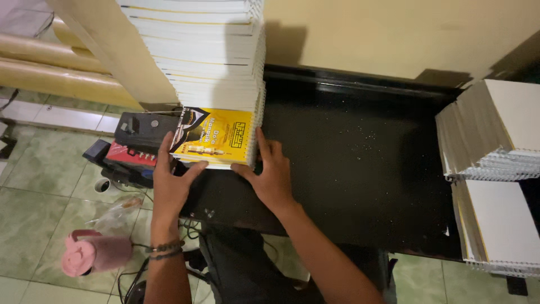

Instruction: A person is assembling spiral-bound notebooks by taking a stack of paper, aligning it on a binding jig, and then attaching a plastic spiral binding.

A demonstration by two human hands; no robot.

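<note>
A tall stack of spiral-bound booklets (211,62) rises at the left end of a black table (360,163). Its top copy has a yellow and black cover (216,138). My left hand (171,183) presses against the stack's near left corner, fingers spread along the cover's edge. On the other side, my right hand (270,171) rests flat on the table with its fingers against the stack's near right corner and spiral binding. Both hands flank the stack without lifting anything.
Two piles of white spiral-bound booklets (495,135) (498,225) sit at the table's right end. Left of the table, a black and red device (138,143) lies over cables. A pink bottle (93,253) lies on the green tiled floor. Cardboard tubes (50,67) lie at far left.
</note>
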